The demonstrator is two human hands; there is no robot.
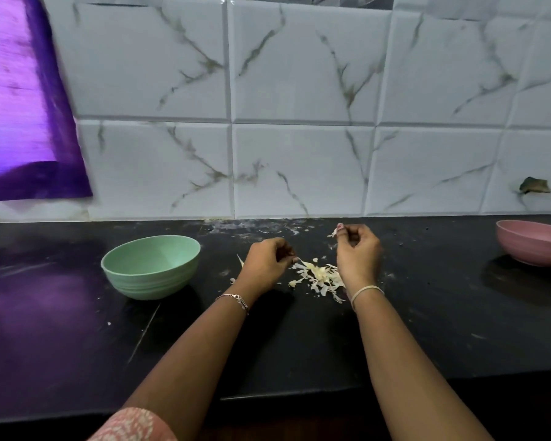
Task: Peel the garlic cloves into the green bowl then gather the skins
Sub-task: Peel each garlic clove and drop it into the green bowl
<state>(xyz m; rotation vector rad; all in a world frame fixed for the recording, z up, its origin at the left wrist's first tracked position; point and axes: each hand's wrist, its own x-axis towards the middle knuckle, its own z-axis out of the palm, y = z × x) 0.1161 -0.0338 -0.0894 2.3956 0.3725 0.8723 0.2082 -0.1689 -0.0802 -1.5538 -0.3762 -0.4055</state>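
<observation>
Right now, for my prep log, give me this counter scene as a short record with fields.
waste: loose pile of pale papery garlic skins between the hands
left hand: pinches a skin strip at the pile's left edge
right hand: pinches a small skin flake beyond the pile
target bowl: round pale-green bowl left of the hands; bottom hidden
other bowl: round pink bowl at far right
surface: black countertop

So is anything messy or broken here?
Yes. Garlic skins lie scattered loose on the black counter, right of the green bowl. On the far right, a wall tile has a ragged dark hole just above the counter.
</observation>
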